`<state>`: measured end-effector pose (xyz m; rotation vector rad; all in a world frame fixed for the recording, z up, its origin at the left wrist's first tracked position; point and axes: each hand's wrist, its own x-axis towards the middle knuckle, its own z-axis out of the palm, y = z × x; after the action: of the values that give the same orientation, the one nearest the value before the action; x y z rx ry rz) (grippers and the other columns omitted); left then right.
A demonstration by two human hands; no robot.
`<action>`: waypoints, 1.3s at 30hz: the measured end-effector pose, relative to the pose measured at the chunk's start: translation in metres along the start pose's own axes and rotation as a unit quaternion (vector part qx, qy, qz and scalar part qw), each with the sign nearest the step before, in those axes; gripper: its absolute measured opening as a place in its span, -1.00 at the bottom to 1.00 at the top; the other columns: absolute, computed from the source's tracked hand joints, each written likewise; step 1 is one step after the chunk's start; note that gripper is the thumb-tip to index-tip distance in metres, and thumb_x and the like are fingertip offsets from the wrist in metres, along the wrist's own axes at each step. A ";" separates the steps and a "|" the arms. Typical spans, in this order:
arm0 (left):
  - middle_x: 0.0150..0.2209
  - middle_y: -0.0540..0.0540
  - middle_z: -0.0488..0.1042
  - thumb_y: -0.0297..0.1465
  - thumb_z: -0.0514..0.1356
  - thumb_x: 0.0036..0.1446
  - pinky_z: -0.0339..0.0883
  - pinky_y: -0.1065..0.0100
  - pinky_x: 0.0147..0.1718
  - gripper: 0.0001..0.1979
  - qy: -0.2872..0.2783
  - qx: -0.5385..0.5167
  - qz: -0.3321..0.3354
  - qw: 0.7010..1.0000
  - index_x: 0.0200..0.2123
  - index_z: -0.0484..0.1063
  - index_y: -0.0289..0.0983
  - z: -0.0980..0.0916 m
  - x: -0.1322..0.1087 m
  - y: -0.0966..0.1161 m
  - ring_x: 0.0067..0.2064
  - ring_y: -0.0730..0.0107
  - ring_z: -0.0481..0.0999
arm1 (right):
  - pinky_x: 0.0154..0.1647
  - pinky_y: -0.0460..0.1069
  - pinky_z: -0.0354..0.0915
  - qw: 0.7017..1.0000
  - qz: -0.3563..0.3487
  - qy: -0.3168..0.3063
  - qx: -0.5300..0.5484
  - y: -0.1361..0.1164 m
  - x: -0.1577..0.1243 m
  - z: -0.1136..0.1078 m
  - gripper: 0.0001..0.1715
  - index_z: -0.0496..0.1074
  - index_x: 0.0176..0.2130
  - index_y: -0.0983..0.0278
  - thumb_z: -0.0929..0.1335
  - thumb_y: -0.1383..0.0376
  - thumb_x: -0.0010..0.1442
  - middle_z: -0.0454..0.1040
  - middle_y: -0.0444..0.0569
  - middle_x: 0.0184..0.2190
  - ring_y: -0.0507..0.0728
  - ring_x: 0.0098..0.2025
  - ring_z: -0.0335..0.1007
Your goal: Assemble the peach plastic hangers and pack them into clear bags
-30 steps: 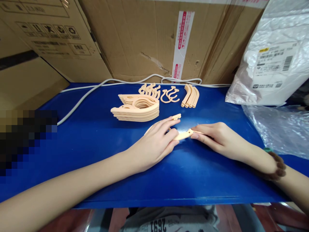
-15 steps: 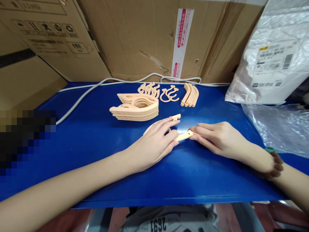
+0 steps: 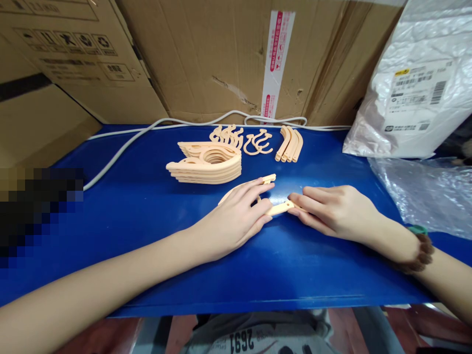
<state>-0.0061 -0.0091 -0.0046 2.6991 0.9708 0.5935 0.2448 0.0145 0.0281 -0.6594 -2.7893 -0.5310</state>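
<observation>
My left hand [image 3: 239, 216] lies over a cream plastic folding hanger [image 3: 278, 209], fingers wrapped on it and covering most of its middle. One end of the hanger sticks out beyond my fingertips; another stretches toward my right hand [image 3: 328, 209]. There my right thumb and fingers pinch a small cream hanger arm [image 3: 300, 208] against that end; most of this piece is hidden in the grip. Behind my left hand sits a stack of cream hanger bodies [image 3: 206, 169]. Farther back are loose hanger hooks [image 3: 258, 142] and several curved hanger arms [image 3: 289, 145].
Cardboard boxes [image 3: 206, 54] stand along the back of the blue tabletop [image 3: 147, 275]. A white cable [image 3: 121, 150] runs in front of them. At the right are a white mailing bag [image 3: 372, 123] and clear plastic wrap [image 3: 424, 191]. The far left is pixelated.
My right hand has shifted very slightly, still pinching at the hanger's end. My left hand keeps its hold, and the stack and loose parts lie as before.
</observation>
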 end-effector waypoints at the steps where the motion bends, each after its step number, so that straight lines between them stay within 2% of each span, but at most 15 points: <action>1: 0.29 -0.33 0.22 -0.35 -0.07 0.42 0.11 -0.03 0.31 -0.74 -0.002 0.001 0.001 1.000 -0.11 0.37 -0.32 0.000 0.000 0.000 0.39 0.05 0.07 | -0.55 -0.02 0.06 1.000 -0.001 -0.002 -0.008 0.000 0.000 0.000 -0.53 0.49 -0.23 0.31 0.12 0.20 0.46 0.50 -0.09 -0.48 -0.01 -0.53 0.39; 8: 0.29 -0.33 0.22 -0.35 -0.07 0.43 0.11 -0.04 0.31 -0.74 -0.017 0.004 -0.002 1.000 -0.12 0.38 -0.31 -0.002 0.001 0.001 0.38 0.04 0.08 | -0.54 -0.02 0.06 0.999 -0.016 0.007 -0.048 -0.001 0.002 -0.001 -0.59 0.46 -0.32 0.28 0.17 0.21 0.43 0.44 -0.14 -0.54 -0.01 -0.55 0.36; 14: 0.28 -0.30 0.23 -0.34 -0.04 0.42 0.10 -0.02 0.32 -0.76 -0.020 0.000 -0.005 1.000 -0.15 0.38 -0.30 -0.002 0.002 0.001 0.38 0.06 0.09 | -0.56 -0.02 -0.01 0.999 -0.019 0.009 -0.040 -0.001 0.003 0.001 -0.52 0.34 -0.48 0.27 0.16 0.20 0.42 0.36 -0.14 -0.59 -0.02 -0.62 0.26; 21: 0.29 -0.32 0.23 -0.34 -0.04 0.41 0.09 -0.05 0.31 -0.76 -0.038 0.006 0.022 0.999 -0.15 0.38 -0.30 -0.004 0.003 0.000 0.38 0.03 0.08 | -0.55 -0.03 -0.04 1.000 0.012 -0.007 0.001 -0.003 0.001 0.004 -0.52 0.31 -0.54 0.25 0.20 0.15 0.36 0.32 -0.16 -0.63 -0.03 -0.63 0.19; 28: 0.26 -0.30 0.28 -0.34 -0.02 0.40 0.09 -0.03 0.31 -0.77 -0.034 -0.015 0.042 0.998 -0.12 0.39 -0.30 -0.003 0.002 -0.001 0.37 0.05 0.10 | -0.55 -0.01 -0.06 0.999 0.002 -0.009 0.034 -0.002 0.000 0.003 -0.43 0.35 -0.54 0.26 0.20 0.03 0.39 0.29 -0.17 -0.65 -0.02 -0.63 0.19; 39: 0.27 -0.29 0.27 -0.37 0.00 0.39 0.09 -0.03 0.32 -0.80 -0.046 -0.016 0.063 0.997 -0.14 0.40 -0.30 -0.006 0.002 -0.001 0.38 0.04 0.10 | -0.56 -0.02 -0.06 0.999 -0.007 -0.004 0.041 -0.003 0.001 0.002 -0.41 0.31 -0.57 0.26 0.16 0.06 0.41 0.27 -0.17 -0.68 -0.03 -0.66 0.13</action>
<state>-0.0081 -0.0068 0.0006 2.7467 0.7657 0.4981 0.2418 0.0131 0.0256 -0.6255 -2.8084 -0.4142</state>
